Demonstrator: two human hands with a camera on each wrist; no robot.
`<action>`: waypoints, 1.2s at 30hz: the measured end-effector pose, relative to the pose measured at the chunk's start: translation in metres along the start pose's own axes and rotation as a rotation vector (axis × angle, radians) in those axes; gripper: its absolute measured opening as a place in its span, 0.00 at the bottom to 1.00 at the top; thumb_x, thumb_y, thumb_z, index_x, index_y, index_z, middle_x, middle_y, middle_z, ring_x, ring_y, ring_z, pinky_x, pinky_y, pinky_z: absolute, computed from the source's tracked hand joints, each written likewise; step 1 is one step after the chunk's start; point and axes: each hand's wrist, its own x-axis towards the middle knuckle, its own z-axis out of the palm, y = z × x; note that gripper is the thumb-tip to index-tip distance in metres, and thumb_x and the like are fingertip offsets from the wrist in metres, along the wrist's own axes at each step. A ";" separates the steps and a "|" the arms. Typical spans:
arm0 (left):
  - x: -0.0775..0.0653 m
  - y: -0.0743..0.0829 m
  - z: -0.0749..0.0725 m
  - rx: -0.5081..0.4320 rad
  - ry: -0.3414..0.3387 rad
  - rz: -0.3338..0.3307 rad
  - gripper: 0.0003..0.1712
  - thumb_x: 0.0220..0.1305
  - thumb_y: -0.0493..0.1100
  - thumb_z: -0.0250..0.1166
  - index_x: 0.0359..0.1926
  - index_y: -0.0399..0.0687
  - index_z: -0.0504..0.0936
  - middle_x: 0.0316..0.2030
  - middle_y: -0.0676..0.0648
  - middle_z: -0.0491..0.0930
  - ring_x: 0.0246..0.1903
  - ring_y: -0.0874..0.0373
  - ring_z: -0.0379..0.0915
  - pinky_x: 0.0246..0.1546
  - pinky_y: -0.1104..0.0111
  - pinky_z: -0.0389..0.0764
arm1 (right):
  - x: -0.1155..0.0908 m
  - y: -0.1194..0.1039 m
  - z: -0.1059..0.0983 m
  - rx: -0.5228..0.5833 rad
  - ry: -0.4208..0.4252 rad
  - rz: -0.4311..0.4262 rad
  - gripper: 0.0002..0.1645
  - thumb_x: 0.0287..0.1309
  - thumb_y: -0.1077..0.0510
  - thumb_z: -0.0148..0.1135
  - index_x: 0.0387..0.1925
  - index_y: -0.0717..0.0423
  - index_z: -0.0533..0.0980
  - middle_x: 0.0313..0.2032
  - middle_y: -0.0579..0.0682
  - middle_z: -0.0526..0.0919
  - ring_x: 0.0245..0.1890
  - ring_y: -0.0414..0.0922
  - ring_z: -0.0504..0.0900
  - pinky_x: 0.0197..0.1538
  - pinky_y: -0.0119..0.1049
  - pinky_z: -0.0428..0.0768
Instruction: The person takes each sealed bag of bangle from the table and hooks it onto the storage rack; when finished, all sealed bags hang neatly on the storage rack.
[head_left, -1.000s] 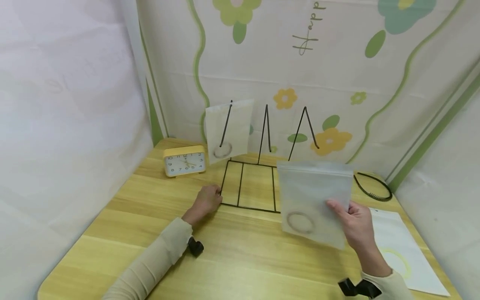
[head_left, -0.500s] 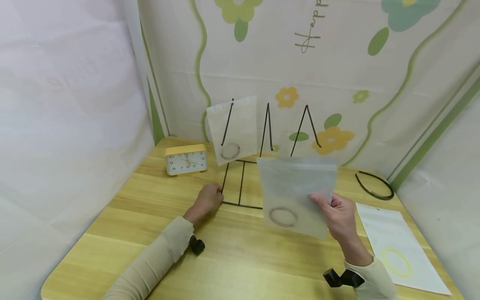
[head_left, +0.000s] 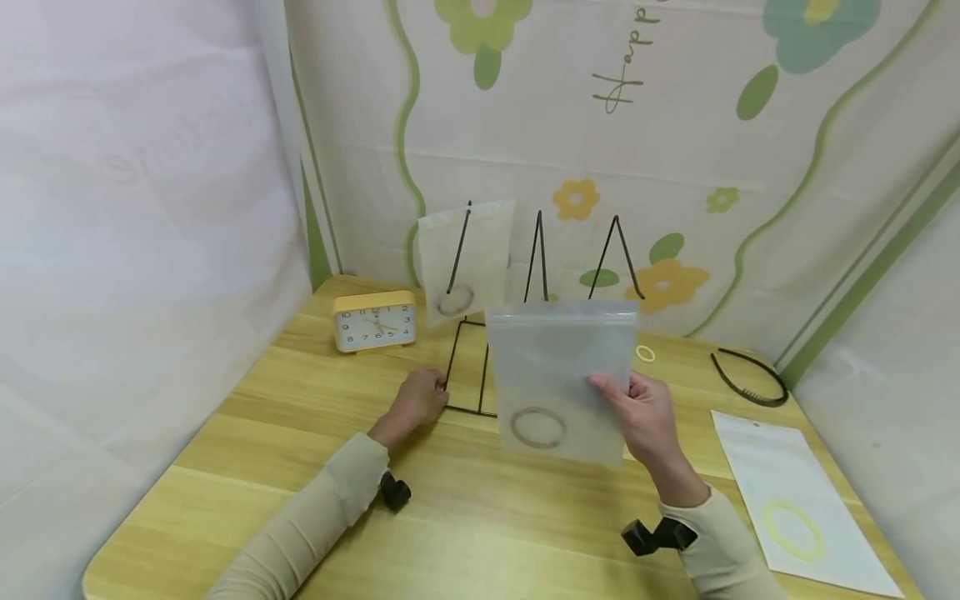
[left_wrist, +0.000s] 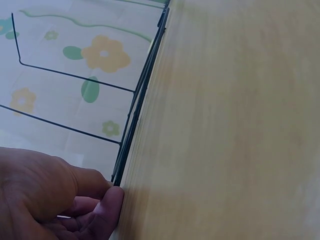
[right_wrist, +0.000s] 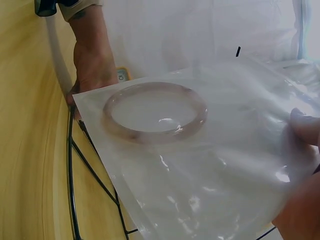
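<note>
My right hand (head_left: 648, 417) pinches the right edge of a translucent zip bag (head_left: 562, 367), thumb on its front face. A brownish-pink bangle (right_wrist: 155, 111) lies in the bag's lower corner. The bag hangs upright in front of a black wire display rack (head_left: 480, 367) and hides much of its base. At the rack's front left corner, my left hand (head_left: 417, 398) pinches the wire between thumb and finger, as the left wrist view shows. Another zip bag (head_left: 480, 258) with a ring-shaped thing inside hangs on the rack's left hook. The middle and right hooks stick up bare.
Left of the rack stands a yellow alarm clock (head_left: 375, 322). To the right lie a black headband (head_left: 750, 379), a small yellow ring (head_left: 645, 354) and a white bag (head_left: 795, 475) with a yellow ring. A floral curtain (head_left: 675, 150) rises behind the table.
My right hand has carried the bag leftward across the rack's front, uncovering the small yellow ring and more of the white bag. My left hand keeps its hold on the rack corner.
</note>
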 end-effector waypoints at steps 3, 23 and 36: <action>0.000 0.000 0.002 0.002 0.000 0.017 0.19 0.61 0.34 0.62 0.20 0.46 0.62 0.17 0.52 0.56 0.18 0.60 0.54 0.20 0.69 0.56 | 0.005 0.003 0.003 0.030 -0.020 0.038 0.11 0.61 0.67 0.62 0.38 0.78 0.79 0.29 0.44 0.88 0.28 0.44 0.87 0.29 0.38 0.84; 0.002 0.001 -0.002 0.014 0.000 0.020 0.18 0.60 0.33 0.61 0.20 0.47 0.62 0.17 0.52 0.54 0.18 0.60 0.52 0.21 0.68 0.54 | 0.022 0.016 0.015 0.071 0.014 0.145 0.15 0.61 0.61 0.65 0.39 0.74 0.80 0.29 0.44 0.87 0.30 0.43 0.87 0.32 0.39 0.84; 0.000 -0.002 0.000 0.017 0.011 0.021 0.19 0.59 0.33 0.62 0.19 0.47 0.62 0.17 0.52 0.54 0.18 0.59 0.52 0.20 0.69 0.54 | 0.042 0.029 0.020 0.072 0.049 0.190 0.16 0.60 0.57 0.68 0.39 0.70 0.80 0.28 0.42 0.87 0.30 0.42 0.87 0.33 0.38 0.84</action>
